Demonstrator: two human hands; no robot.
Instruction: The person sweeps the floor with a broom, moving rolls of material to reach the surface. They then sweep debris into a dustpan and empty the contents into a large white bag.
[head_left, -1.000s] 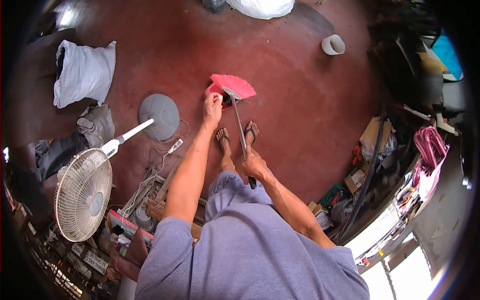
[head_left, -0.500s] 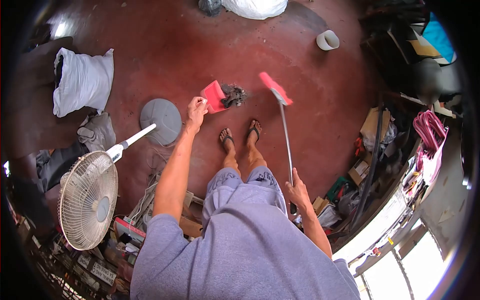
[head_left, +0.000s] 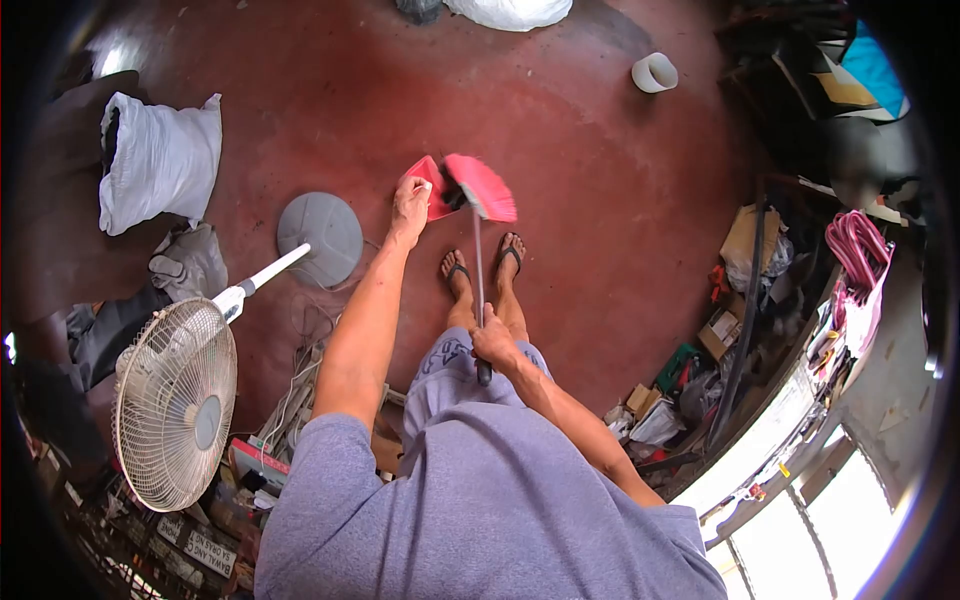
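Observation:
A pink broom [head_left: 484, 188] has its bristles against the open side of a red dustpan [head_left: 425, 178]. My right hand [head_left: 493, 337] is wrapped round the broom's handle, low in front of my shorts. Over the dustpan, my left hand [head_left: 411, 207] is closed at its handle, most of which the fingers hide. Dark debris [head_left: 453, 190] shows between the pan and the bristles, partly covered by the broom.
A stand fan [head_left: 180, 400] with a round grey base [head_left: 320, 240] is on the left, near a white sack [head_left: 160, 163]. A white container [head_left: 655, 73] lies at the upper right. Boxes and clutter [head_left: 722, 330] line the right side.
The broom has swung left from beside the debris to the dustpan's mouth, and my right hand has moved left with it. My left hand has shifted slightly right, over the dustpan.

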